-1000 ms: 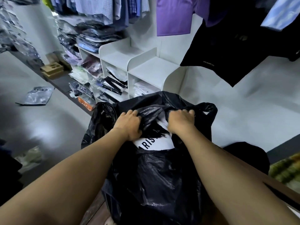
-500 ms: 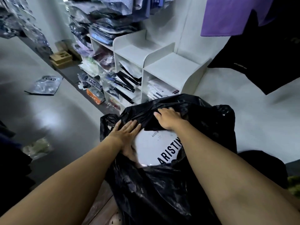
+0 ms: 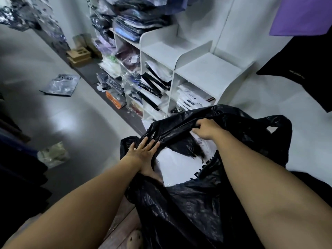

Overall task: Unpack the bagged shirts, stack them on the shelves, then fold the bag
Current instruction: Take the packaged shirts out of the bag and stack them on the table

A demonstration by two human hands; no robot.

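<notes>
At 6 o'clock, right under the camera: black plastic bag (image 3: 197, 203), mouth half open. Right hand (image 3: 206, 129) has its fingers curled round the far rim, about 1 o'clock on the mouth, and looks to be lifting it. Left hand (image 3: 143, 153) lies flat, fingers straight and spread, pressing the rim down at 9 o'clock. It's clenched on nothing, thumb down by the packet edge.

White shirt packet (image 3: 177, 168) with black lettering sits inside the bag, top face showing between the hands. A loose flap of black film lies across it. Target is the white cubby shelves (image 3: 206, 72) at 12 o'clock, lower cubbies holding packets.

My read: early unpacking, first packets not out yet.

How to do it well:
- Hold the far rim high with the right.
- Slide the left under the packet's near edge.
- Lift flat so the slick sleeve doesn't slip or catch that flap.
- Thin film, so no yanking. It'll likely tear.

Stray bagged shirt (image 3: 60, 85) on the floor at 10 o'clock, well apart.
</notes>
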